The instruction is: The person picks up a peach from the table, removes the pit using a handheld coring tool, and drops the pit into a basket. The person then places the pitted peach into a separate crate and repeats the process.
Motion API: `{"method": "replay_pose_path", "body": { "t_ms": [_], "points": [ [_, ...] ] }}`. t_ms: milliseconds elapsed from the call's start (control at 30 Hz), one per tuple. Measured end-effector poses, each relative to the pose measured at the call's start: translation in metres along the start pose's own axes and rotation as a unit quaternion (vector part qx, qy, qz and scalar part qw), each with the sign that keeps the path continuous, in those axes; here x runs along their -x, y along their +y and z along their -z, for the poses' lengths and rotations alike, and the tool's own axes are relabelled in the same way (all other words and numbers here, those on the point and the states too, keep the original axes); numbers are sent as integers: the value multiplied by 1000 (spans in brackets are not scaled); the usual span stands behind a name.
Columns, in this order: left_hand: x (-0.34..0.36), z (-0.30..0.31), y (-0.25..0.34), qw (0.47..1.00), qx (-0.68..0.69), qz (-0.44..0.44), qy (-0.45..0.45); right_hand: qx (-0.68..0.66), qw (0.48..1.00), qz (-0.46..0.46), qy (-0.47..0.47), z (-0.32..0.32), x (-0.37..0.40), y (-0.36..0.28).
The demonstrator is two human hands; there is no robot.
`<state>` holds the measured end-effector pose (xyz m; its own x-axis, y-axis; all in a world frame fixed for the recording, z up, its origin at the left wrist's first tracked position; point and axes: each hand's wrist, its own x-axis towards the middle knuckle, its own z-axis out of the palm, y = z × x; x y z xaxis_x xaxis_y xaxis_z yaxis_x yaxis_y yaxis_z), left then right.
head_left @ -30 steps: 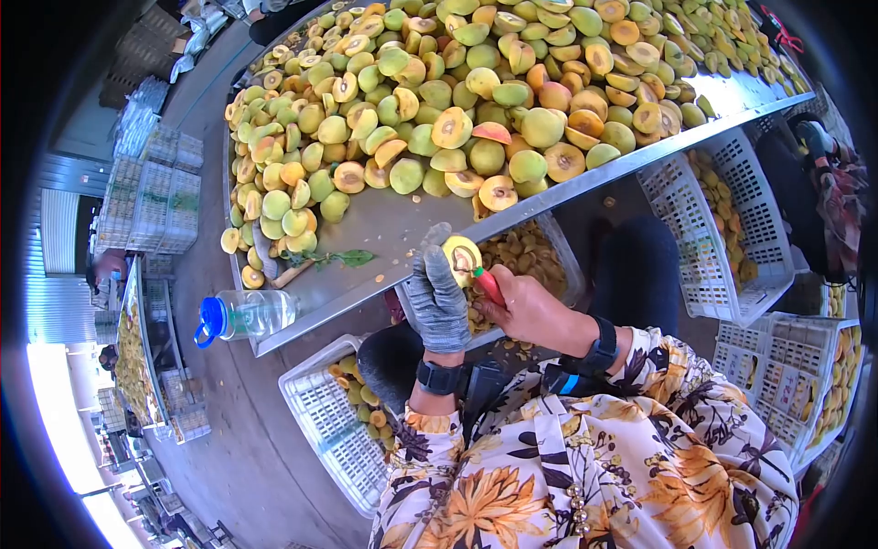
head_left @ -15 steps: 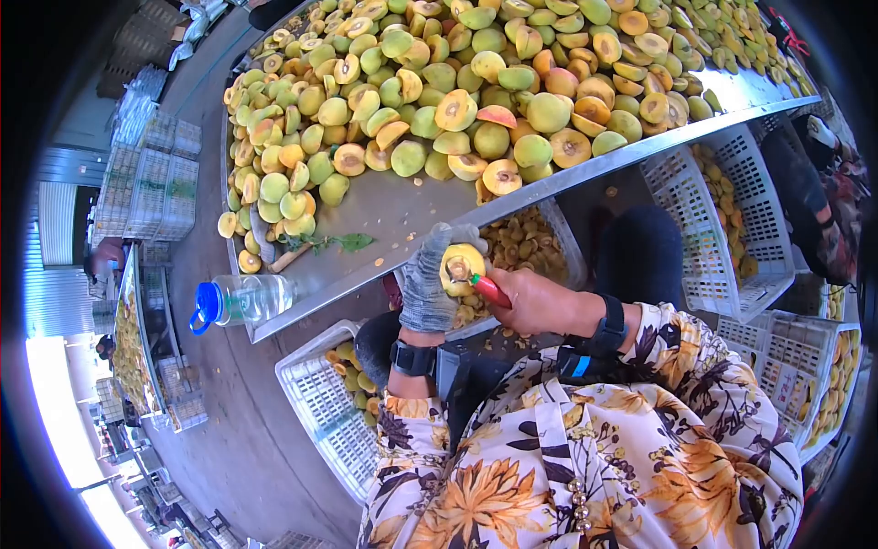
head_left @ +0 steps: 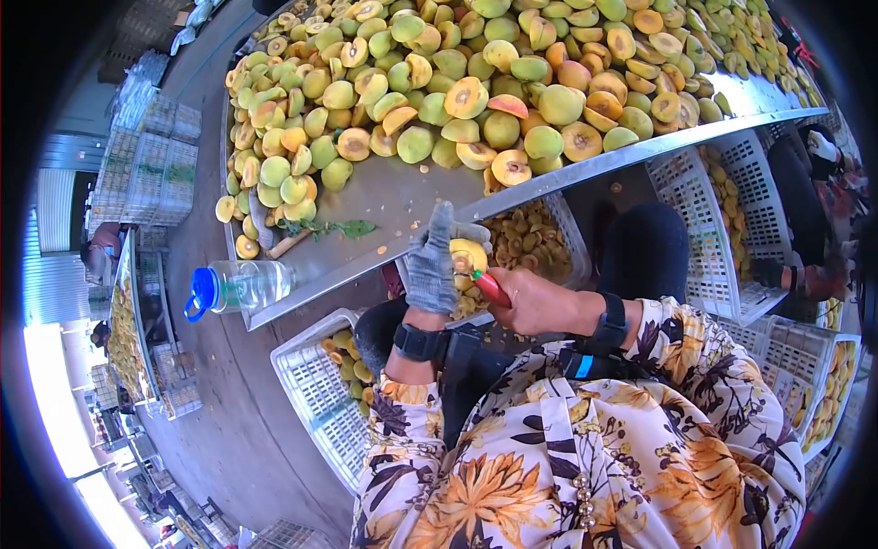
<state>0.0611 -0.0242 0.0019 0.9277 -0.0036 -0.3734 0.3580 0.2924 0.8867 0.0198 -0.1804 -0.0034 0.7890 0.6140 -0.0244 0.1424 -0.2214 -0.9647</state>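
Observation:
My left hand (head_left: 432, 274), in a grey work glove, holds a yellow peach half (head_left: 468, 256) near the table's front edge. Some of its fingers point up while others curl behind the fruit. My bare right hand (head_left: 540, 302) is closed round a red-handled tool (head_left: 492, 288) with a green collar. Its tip meets the peach half, and the working end is too small to make out. Behind my hands, halved and whole peaches (head_left: 503, 133) are heaped on a metal table (head_left: 402, 197). Below them, a crate (head_left: 572, 242) holds cut pieces.
A water bottle (head_left: 251, 285) with a blue cap lies at the table's left corner, near a leafy twig (head_left: 338, 227). White crates of fruit stand at lower left (head_left: 315, 403) and right (head_left: 764, 206). A co-worker's hand (head_left: 828, 277) shows at far right.
My left hand's fingers have straightened upward, and the peach half has turned so less of its cut face shows. My right hand keeps the red-handled tool against it. The view has shifted slightly.

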Motion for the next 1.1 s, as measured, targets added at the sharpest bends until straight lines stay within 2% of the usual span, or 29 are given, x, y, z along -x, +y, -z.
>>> {"method": "replay_pose_path", "body": {
  "t_ms": [67,133,200,233,333,400,467,600,667,700,767,800,900,1000,1033,1067,1100],
  "points": [
    [-4,-1,9,994,5,100,-37,-89,986,-137,-38,-2,0,-3],
    [-5,-2,17,992,19,112,-50,-125,981,-144,-23,-2,-6,-12],
    [4,-4,22,991,127,1,-47,-162,975,-150,-8,2,-13,-21],
    [7,-1,19,974,216,44,-45,-184,968,-171,-22,6,-16,-24],
    [6,1,5,980,195,27,-31,-214,959,-183,-36,3,-19,-21],
    [7,1,0,972,232,25,-3,-229,953,-192,-43,2,-17,-21],
    [2,5,1,966,247,76,-14,-218,955,-196,-41,-1,-18,-26],
    [1,-3,7,977,195,88,11,-163,966,-202,-6,-7,-21,-25],
    [-1,-7,1,990,103,-31,95,-212,955,-205,-23,-12,-19,-25],
    [-1,-6,-2,990,100,-29,94,-260,943,-206,-40,-13,-18,-26],
    [-2,-1,-5,989,14,-132,57,-268,942,-200,-38,-17,-17,-27],
    [1,3,-3,990,5,-128,52,-273,941,-196,-40,-18,-15,-29],
    [6,16,8,992,79,20,-99,-227,954,-189,-53,-11,-14,-29],
    [8,20,8,980,145,68,-117,-209,952,-204,-95,-8,-16,-28],
    [6,27,7,979,146,73,-122,-258,935,-210,-126,-10,-17,-25],
    [5,28,5,979,143,74,-121,-304,915,-215,-157,-10,-18,-24],
    [6,28,4,987,118,34,-102,-307,915,-212,-156,-9,-19,-28]
  ]
}}
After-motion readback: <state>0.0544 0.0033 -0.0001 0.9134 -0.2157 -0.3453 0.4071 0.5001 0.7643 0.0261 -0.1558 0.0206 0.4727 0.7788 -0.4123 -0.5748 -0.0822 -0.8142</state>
